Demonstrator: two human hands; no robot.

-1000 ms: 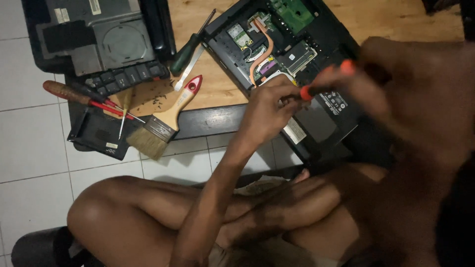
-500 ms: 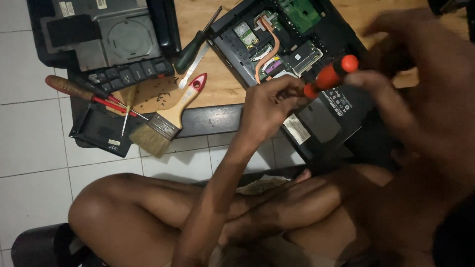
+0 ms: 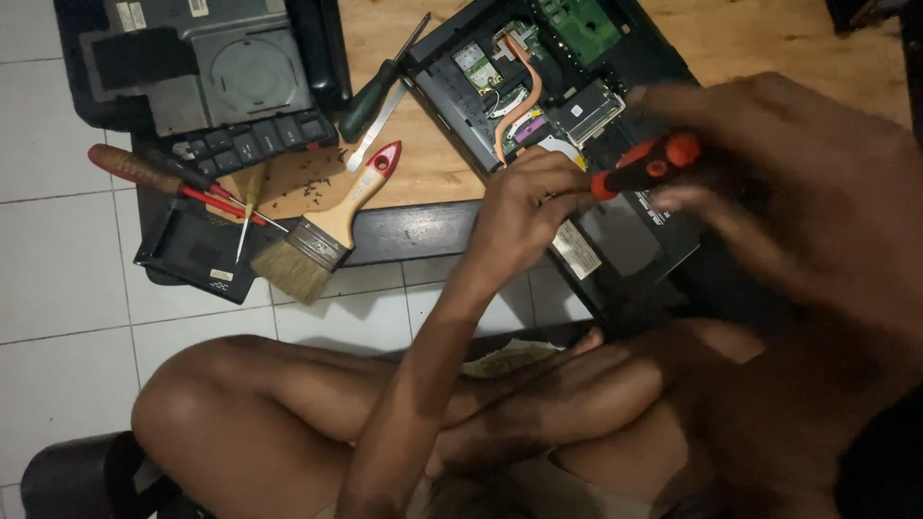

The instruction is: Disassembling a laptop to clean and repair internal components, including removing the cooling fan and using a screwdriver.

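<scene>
An opened black laptop base (image 3: 615, 240) lies on a low wooden table (image 3: 433, 163), its circuit board and copper heat pipe (image 3: 524, 96) exposed. My right hand (image 3: 769, 183) grips a red-handled screwdriver (image 3: 646, 165) by its handle, the shaft pointing left and down into the laptop. My left hand (image 3: 524, 216) rests on the laptop's near edge, fingers pinched around the screwdriver's tip end. The tip itself is hidden behind the fingers.
A paintbrush with a red-tipped wooden handle (image 3: 327, 231) overhangs the table edge. Red-handled screwdrivers (image 3: 163, 178), a green-handled screwdriver (image 3: 370, 96), loose keyboard keys (image 3: 250, 139) and a second dismantled laptop shell (image 3: 202, 58) lie at left. My bent legs (image 3: 385, 404) sit over white floor tiles.
My right hand has lifted the screwdriver's handle slightly up and back. My left hand stays on the laptop edge around the tip.
</scene>
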